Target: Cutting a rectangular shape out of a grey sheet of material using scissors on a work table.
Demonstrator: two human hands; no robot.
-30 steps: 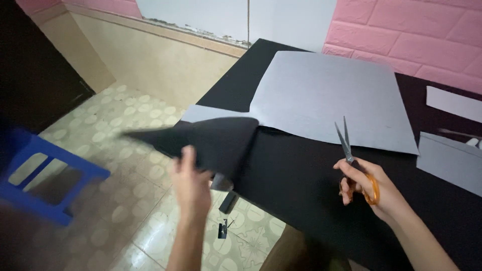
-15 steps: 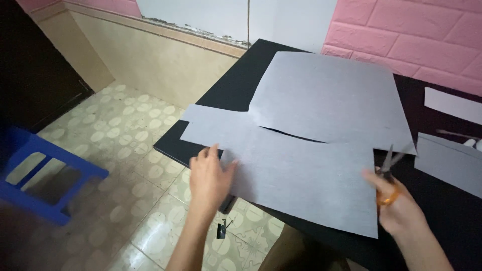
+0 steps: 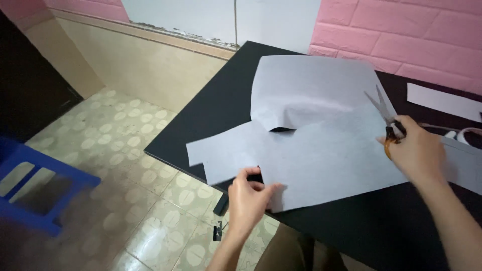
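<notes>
Grey paper sheet [image 3: 321, 150] lies flat across the black table [image 3: 221, 100], centre to centre-right of frame. Second grey sheet [image 3: 311, 85] sits just above it, overlapping, its lower edge lifted in a curl with a dark gap under it mid-frame. Lower sheet's left end is cut into a stepped tab that runs out to the table's left edge.

Left hand [image 3: 248, 198], lower centre: fingers curled, thumb and fingertips pinching the lower sheet's near edge right where it hangs at the table's front edge. Wrist and forearm come in from the bottom of frame.

Right hand [image 3: 414, 150], right of centre: closed round the orange handles of the scissors [image 3: 384, 113]. Blades point up and left, slightly parted, lying over the paper near where the two sheets overlap. Can't tell if the blades touch the paper. Some motion blur on this hand.

Upper right: white paper strip [image 3: 442, 100] on the table, well apart from the big sheets. Just below it, at the right edge, a white roll, probably tape [image 3: 464, 134], partly hidden behind the right hand.

Surroundings: pink brick-pattern wall [image 3: 401, 30] top right, white panel [image 3: 226, 17] top centre. Patterned tile floor [image 3: 115, 150] left half of frame. Blue plastic stool [image 3: 40, 185] lower left. Small black clip [image 3: 217, 232] on the floor just below the table's edge, near the left wrist.
</notes>
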